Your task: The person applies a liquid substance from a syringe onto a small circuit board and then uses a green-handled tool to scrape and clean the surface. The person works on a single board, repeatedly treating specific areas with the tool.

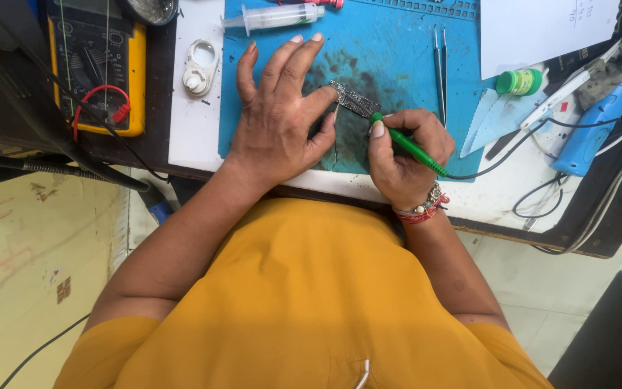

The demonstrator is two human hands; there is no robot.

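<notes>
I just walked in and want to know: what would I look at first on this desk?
Probably the two hands in the middle of the blue mat: the left hand presses down a small circuit board, while the right hand touches it with a green-handled tool. Next, the yellow meter at far left.

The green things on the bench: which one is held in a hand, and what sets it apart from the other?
The green-handled soldering tool, long, thin and corded, gripped in the right hand. The small green jar stands untouched beside white paper.

The person wears a mustard-yellow short-sleeved shirt [304, 302] and a red-and-white beaded bracelet [424, 210].
</notes>
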